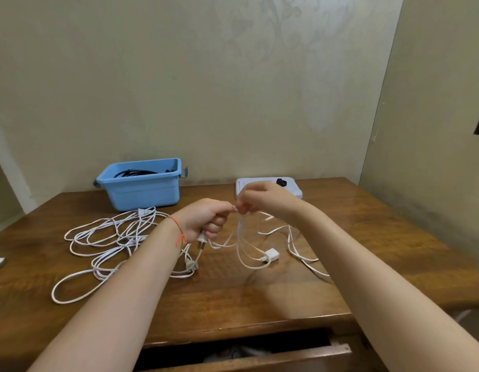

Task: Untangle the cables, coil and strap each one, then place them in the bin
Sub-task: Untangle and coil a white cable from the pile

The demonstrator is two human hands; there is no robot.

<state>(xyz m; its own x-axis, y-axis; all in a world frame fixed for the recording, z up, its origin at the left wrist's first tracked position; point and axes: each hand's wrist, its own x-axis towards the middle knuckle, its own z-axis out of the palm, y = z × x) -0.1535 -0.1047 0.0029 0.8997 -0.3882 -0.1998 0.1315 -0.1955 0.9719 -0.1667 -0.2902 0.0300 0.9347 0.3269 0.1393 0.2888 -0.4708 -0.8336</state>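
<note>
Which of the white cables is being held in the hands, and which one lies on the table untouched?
The white cable with the block-shaped end hangs in loops from both hands. The tangled white cable, left of the left hand and before the blue bin, lies untouched.

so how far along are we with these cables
Done: a dark cable already lies in the blue bin. In hand: the left hand and right hand hold up loops of a white cable. Left: the tangled white cable pile on the table.
</note>
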